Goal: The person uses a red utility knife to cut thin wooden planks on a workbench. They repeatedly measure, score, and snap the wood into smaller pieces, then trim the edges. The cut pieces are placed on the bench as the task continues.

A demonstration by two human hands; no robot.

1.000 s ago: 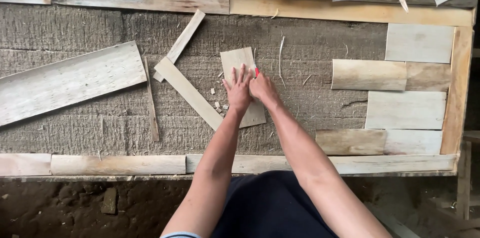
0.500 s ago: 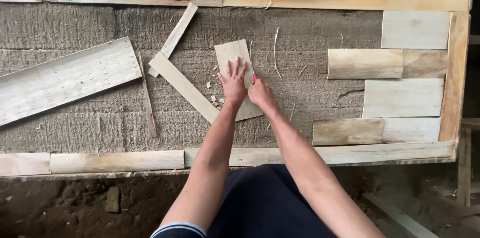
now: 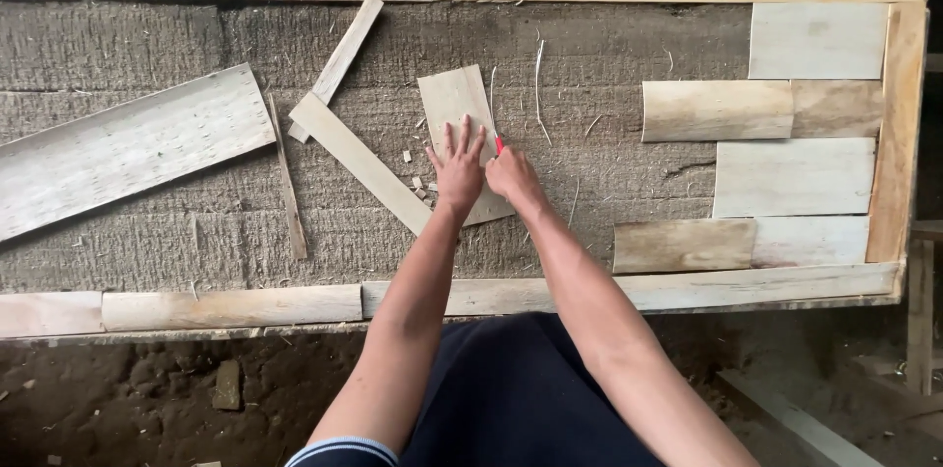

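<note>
fingers pressing a veneer piece flat

fingers of the left hand lie spread, pressing the small veneer piece onto the counter. right hand is closed on a red-tipped tool at the piece's right edge. risk, as i judge it: the thin sheet could split or slide if the tool drags unevenly near those spread fingers.

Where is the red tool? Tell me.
In the head view, the red tool sticks out of the right hand near centre, at the right edge of the small veneer piece the left hand presses flat.
</note>
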